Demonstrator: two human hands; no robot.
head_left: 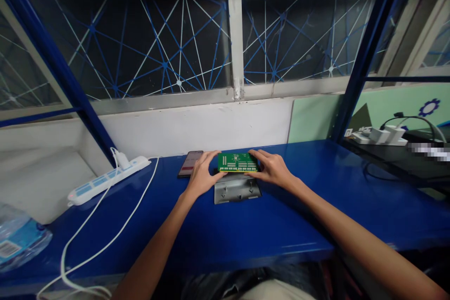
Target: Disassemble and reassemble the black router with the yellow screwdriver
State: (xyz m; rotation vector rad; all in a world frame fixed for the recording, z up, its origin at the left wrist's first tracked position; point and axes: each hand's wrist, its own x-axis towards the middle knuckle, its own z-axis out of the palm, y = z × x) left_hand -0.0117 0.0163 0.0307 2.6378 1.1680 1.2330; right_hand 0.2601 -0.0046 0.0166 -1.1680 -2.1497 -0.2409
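A green circuit board (pixel 237 161) with rows of pale parts is held up between both hands, its near edge yellowish. My left hand (pixel 204 174) grips the board's left edge between thumb and fingers. On the opposite edge, my right hand (pixel 272 168) pinches it the same way. Just below the board, a grey metal-looking cover (pixel 237 191) with small posts lies on the blue table, its far part hidden by the board. A phone (pixel 188 164) with its screen lit rests beside my left hand, partly covered by it.
A white power strip (pixel 108 180) lies on the left of the blue table (pixel 281 225), its white cable (pixel 131 218) looping toward the front edge. Plastic-wrapped packaging (pixel 21 239) sits at the far left. Chargers (pixel 386 135) and cords stand on a dark surface at right.
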